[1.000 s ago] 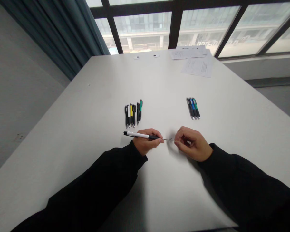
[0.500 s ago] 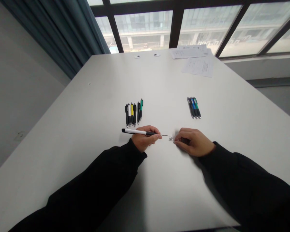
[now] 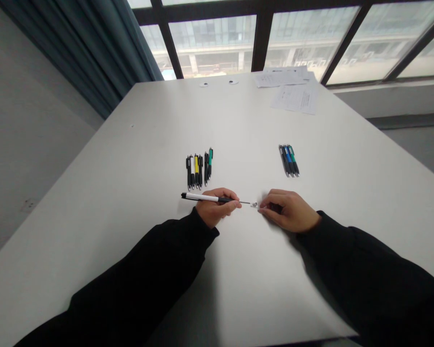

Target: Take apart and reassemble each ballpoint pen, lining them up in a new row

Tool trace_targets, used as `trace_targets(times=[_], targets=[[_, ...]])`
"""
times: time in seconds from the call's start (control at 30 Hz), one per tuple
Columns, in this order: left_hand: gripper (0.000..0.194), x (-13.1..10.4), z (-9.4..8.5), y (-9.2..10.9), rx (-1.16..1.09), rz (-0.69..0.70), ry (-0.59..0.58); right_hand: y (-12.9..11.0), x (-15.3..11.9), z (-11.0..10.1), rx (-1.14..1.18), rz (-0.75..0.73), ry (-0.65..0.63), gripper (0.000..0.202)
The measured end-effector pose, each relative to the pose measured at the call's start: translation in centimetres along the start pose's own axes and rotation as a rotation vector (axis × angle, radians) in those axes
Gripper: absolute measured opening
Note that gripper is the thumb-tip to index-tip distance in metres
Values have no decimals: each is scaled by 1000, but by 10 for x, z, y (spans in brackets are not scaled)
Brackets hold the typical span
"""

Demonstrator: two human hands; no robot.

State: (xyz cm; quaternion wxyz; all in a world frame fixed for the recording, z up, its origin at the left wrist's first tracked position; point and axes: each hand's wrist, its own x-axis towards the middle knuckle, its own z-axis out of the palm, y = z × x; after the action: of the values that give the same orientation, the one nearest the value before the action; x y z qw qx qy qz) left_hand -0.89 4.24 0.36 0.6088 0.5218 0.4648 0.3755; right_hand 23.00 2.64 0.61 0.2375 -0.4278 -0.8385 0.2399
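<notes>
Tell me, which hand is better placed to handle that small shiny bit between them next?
Probably the right hand: it is nearer the shiny bit, while the left hand is occupied gripping a black-and-white pen. Whether the right holds anything is too small to tell.

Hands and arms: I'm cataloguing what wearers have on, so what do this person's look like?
The left sleeve and right sleeve are black, long and loose, reaching the wrists, with no visible markings. The left hand and right hand are bare, with no glove, ring or watch visible.
</notes>
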Motion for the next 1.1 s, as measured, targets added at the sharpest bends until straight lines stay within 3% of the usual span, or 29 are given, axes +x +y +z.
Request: trace_targets(times=[1.1], targets=[[17, -1, -1, 3, 21, -13, 3, -3, 1, 2, -51, 35, 6, 14]])
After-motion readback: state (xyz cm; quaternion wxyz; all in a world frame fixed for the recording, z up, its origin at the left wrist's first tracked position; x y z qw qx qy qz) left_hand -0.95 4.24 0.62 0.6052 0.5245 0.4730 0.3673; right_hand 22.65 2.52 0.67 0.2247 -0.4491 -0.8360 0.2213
